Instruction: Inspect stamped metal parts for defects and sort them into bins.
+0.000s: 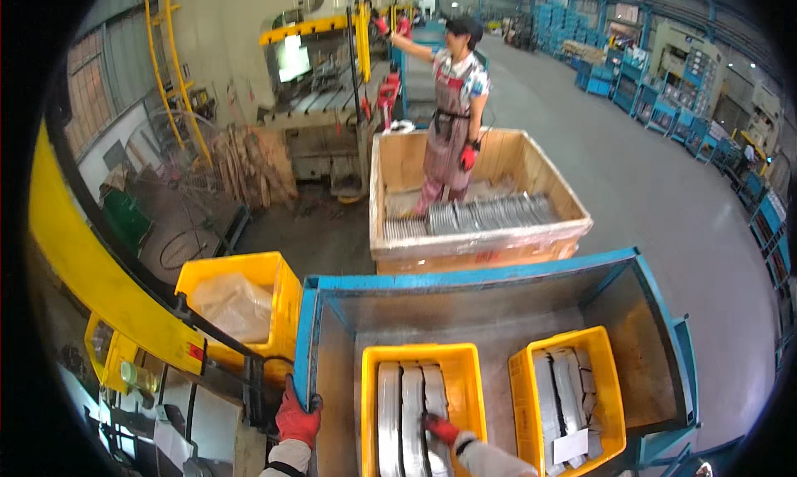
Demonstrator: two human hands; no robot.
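Observation:
My left hand [299, 415], in a red glove with dark fingertips, grips the left rim of a blue-edged metal bin [473, 279]. Inside the bin stands a yellow plastic crate [471, 377] with rows of curved grey metal parts [412, 415] packed side by side. My right hand [442, 430], gloved the same way, reaches into this crate and touches the right-hand row. Its fingers are too small and dark to show whether they grip a part. To the right, a second yellow crate [610, 394] holds similar parts, with a white paper slip [570, 446] on top.
Beyond the bin, a co-worker [452, 112] stands in or behind a wooden box [481, 251] of stacked metal parts, one arm raised toward a press [315, 128]. At left are a yellow crate with plastic wrapping [237, 307] and a yellow beam [108, 269]. Blue racks [664, 112] line the far right.

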